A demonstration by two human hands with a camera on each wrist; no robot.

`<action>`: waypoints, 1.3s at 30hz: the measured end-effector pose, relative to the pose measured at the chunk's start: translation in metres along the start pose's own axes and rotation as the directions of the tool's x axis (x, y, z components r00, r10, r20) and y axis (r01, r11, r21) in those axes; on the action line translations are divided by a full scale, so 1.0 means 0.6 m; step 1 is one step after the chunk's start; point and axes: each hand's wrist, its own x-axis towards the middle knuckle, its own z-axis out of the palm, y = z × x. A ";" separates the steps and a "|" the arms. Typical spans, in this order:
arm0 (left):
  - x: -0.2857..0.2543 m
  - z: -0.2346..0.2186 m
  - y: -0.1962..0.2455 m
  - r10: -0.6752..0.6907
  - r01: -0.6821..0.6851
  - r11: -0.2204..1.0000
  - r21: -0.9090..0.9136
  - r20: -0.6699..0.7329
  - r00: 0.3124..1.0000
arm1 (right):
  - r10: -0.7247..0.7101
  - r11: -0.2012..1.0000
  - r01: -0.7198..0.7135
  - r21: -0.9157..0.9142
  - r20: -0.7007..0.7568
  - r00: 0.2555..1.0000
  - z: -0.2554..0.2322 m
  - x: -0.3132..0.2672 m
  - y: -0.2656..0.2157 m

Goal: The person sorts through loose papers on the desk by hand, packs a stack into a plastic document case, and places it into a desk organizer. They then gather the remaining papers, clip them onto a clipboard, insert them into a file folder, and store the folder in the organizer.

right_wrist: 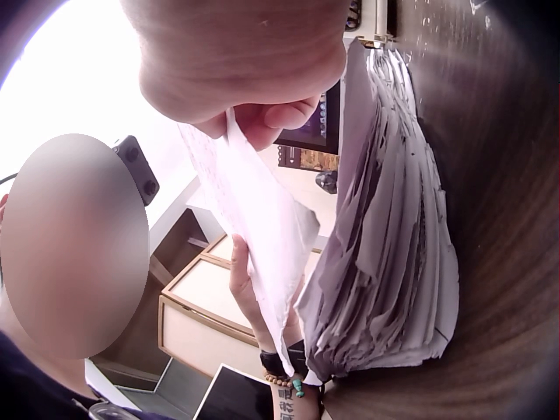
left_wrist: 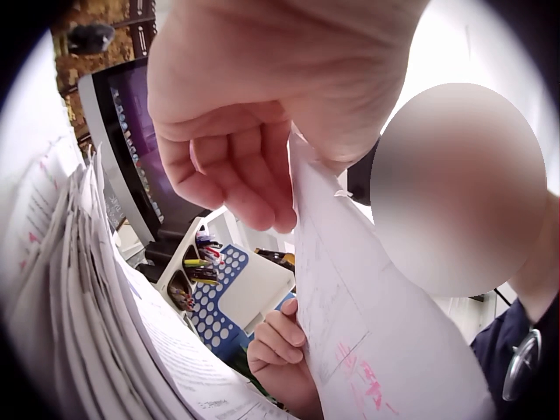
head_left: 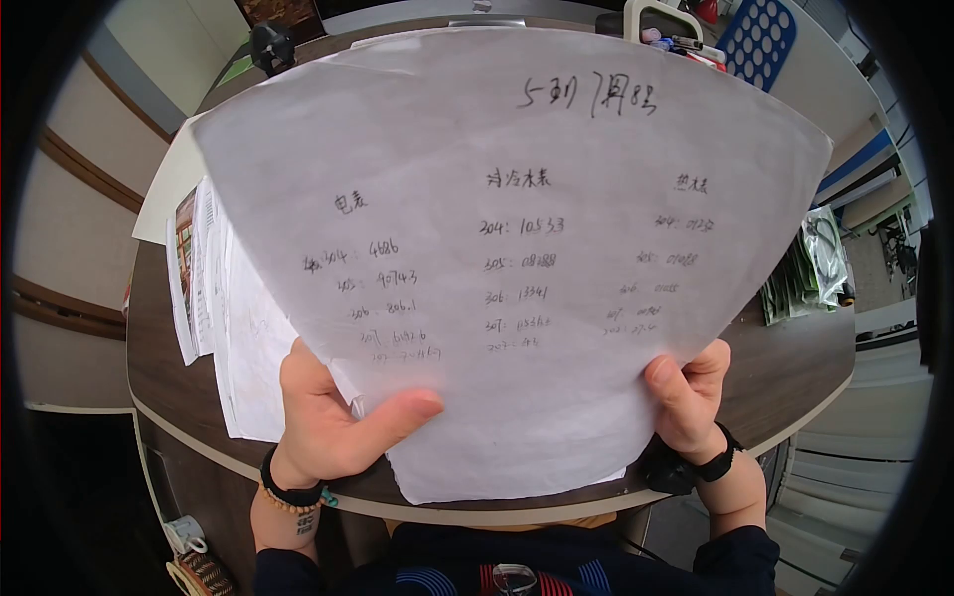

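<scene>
A large white sheet of paper (head_left: 556,397) with handwritten columns of numbers is held up in front of the person. My left hand (head_left: 323,432) grips its lower left edge, thumb lying over the written face and fingers behind. At the opposite edge my right hand (head_left: 693,397) pinches the sheet between thumb and curled fingers. Pink marks show on the sheet's other face in the left wrist view. Below and behind it sits a thick stack of papers (right_wrist: 385,236) with uneven edges, mostly hidden by the sheet in the head view.
Under everything is a dark wooden desk (head_left: 795,368). A monitor (left_wrist: 144,149), a pen organizer (left_wrist: 197,267) and a blue perforated holder (head_left: 760,45) stand at the back. Packets in clear plastic (head_left: 810,268) lie on the right, and a small black fan (head_left: 271,47) stands back left.
</scene>
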 end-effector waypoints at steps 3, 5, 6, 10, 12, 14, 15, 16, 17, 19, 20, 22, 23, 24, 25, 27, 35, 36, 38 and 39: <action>-0.002 0.011 -0.004 -0.025 0.024 0.996 -0.089 -0.004 1.000 | 0.006 1.000 -0.006 0.008 -0.003 1.000 0.000 0.000 0.001; -0.005 0.010 -0.006 -0.013 0.013 0.996 -0.083 0.007 1.000 | 0.003 1.000 -0.003 0.008 -0.009 1.000 0.002 0.000 0.000; -0.006 0.010 -0.006 -0.001 0.002 0.997 -0.078 0.018 1.000 | 0.000 1.000 0.000 0.008 -0.015 1.000 0.004 0.001 -0.001; -0.006 0.003 -0.006 0.016 -0.015 0.999 -0.035 0.033 0.999 | 0.003 1.000 -0.003 0.003 -0.010 1.000 0.005 0.003 -0.002; -0.004 0.002 -0.006 0.046 -0.045 0.999 -0.023 0.044 0.998 | 0.019 1.000 -0.019 0.007 0.006 1.000 0.004 0.003 -0.002; -0.006 0.004 -0.008 0.060 -0.060 0.998 -0.031 0.018 0.998 | 0.018 1.000 -0.018 -0.010 0.016 1.000 -0.001 0.002 -0.002; -0.007 0.005 -0.008 0.074 -0.075 0.996 -0.039 -0.008 0.997 | 0.016 1.000 -0.016 -0.027 0.025 1.000 -0.003 0.001 0.000; -0.008 0.004 -0.007 0.075 -0.075 0.996 -0.039 -0.008 0.997 | 0.016 1.000 -0.016 -0.027 0.025 1.000 -0.003 0.000 0.001; -0.009 0.003 -0.005 0.063 -0.064 0.997 -0.045 -0.019 0.998 | 0.035 0.999 -0.034 0.041 -0.008 0.999 -0.003 -0.004 0.003; -0.010 0.002 -0.002 0.052 -0.053 0.997 -0.050 -0.029 0.998 | 0.055 0.993 -0.050 0.110 -0.039 0.998 0.000 -0.004 0.001; -0.010 0.002 0.000 0.049 -0.052 0.997 -0.064 -0.046 0.998 | 0.103 0.972 -0.088 0.216 -0.060 0.993 0.006 -0.002 -0.005; -0.010 0.002 0.001 0.047 -0.052 0.996 -0.078 -0.064 0.997 | 0.153 0.939 -0.121 0.321 -0.075 0.985 0.005 0.000 -0.007; -0.010 0.003 0.002 0.045 -0.054 0.992 -0.110 -0.081 0.996 | 0.144 0.932 -0.119 0.341 -0.048 0.988 -0.001 -0.001 -0.003; -0.010 0.004 0.003 0.043 -0.057 0.988 -0.142 -0.097 0.994 | 0.135 0.925 -0.117 0.362 -0.022 0.991 -0.004 -0.001 -0.001; -0.010 0.005 0.003 0.043 -0.056 0.988 -0.141 -0.097 0.994 | 0.134 0.924 -0.117 0.363 -0.022 0.991 -0.002 0.001 -0.001; -0.009 0.007 0.004 0.035 -0.058 0.984 -0.170 -0.132 0.991 | 0.008 0.953 0.013 0.302 -0.069 0.998 0.008 0.006 -0.001; -0.012 0.003 0.007 -0.078 0.047 0.978 -0.205 -0.142 0.987 | -0.237 0.940 0.248 0.235 -0.072 0.969 0.003 0.016 0.013; -0.011 0.004 0.008 -0.100 0.065 0.973 -0.222 -0.149 0.984 | -0.284 0.956 0.284 0.070 -0.011 0.959 -0.004 0.015 0.016; -0.012 0.003 0.008 -0.105 0.072 0.976 -0.208 -0.151 0.983 | -0.281 0.958 0.281 0.059 -0.005 0.960 0.003 0.016 0.009; -0.011 0.003 0.007 -0.108 0.077 0.978 -0.194 -0.157 0.982 | -0.279 0.959 0.279 0.049 0.005 0.960 0.006 0.016 0.003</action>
